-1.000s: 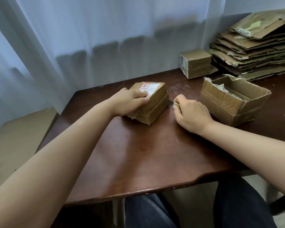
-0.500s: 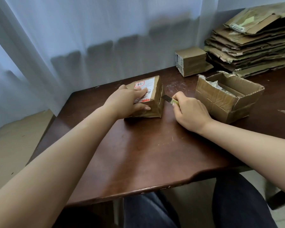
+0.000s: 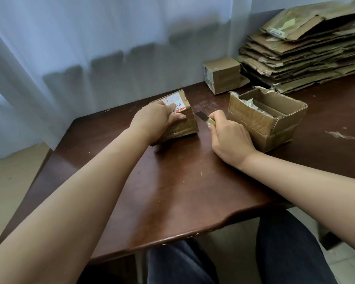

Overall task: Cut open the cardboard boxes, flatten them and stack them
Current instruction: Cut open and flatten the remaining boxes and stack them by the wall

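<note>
Head view, nearest first: dark trouser legs at six o'clock, then the brown wooden surface (image 3: 172, 191), its front edge chipped. Past its middle, at about eleven o'clock, the left hand (image 3: 154, 121) clamps the small sealed box (image 3: 182, 124), fingers curled over the top and thumb laid on the near face; the box sits tipped, its printed label (image 3: 172, 101) upward and glossy tape across the front. Just beside it at one o'clock, the right hand (image 3: 230, 138) has its grip wrapped round a utility knife (image 3: 205, 118) with a yellow-green handle, the dark blade pointing at the box's right edge and close to it but apart (a sliver of wood shows between). Judging by this, the cutting step on this box is in hand, and the next move calls for bringing the blade onto a taped seam while the other hand holds the box steady, fingers kept off the cut line. Further right at two o'clock stands an opened box (image 3: 262, 119) with plastic scraps inside, not yet flattened. Beyond it sits another small closed box (image 3: 223, 74), and at the far two o'clock corner the stack of flattened cardboard (image 3: 307, 56) rises against the wall.
</note>
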`<state>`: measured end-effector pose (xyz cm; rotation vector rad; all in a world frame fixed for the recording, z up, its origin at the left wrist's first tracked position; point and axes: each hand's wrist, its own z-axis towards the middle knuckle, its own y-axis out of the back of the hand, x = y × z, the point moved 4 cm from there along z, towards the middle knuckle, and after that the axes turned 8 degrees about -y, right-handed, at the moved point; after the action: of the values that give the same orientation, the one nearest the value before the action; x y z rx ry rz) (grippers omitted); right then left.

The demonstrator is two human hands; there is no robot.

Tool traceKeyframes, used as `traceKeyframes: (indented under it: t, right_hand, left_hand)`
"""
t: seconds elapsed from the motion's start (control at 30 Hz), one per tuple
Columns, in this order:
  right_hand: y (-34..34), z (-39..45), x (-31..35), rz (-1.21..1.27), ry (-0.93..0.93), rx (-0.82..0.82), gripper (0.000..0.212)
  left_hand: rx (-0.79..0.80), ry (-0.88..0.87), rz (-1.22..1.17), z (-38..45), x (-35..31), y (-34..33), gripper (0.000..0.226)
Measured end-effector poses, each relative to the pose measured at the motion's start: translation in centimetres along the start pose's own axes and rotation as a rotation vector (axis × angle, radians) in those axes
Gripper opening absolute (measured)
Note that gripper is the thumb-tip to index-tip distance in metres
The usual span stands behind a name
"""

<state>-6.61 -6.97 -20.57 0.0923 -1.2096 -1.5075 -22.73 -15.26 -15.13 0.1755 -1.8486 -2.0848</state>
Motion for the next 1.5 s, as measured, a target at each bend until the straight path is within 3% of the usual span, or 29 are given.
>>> traceKeyframes:
  t: [0.77,1.0,1.3,1.5]
  right_hand:
    - [-0.6,0.4,0.5,-0.031,0.03,-0.021,0.018]
    - [-0.9,0.4,0.4,-0.138,0.073,-0.028,0.018]
    - [-1.4,0.2,0.2,-0.321,0.033,0.085,0.02]
    - [-0.9,-0.5,0.2,-0.301,0.042,0.061,0.017]
  left_hand:
    - [0.013,-0.006,-0.034,0.2,0.4,0.1,0.059]
    - [0.015,-0.022,-0.038,0.4,0.4,0.2,0.062]
    - [0.084,-0.03,-0.026,0.7,0.6,-0.1,0.06]
    - [0.063,-0.094,-0.204,-0.8,3.3,-0.2,0.054]
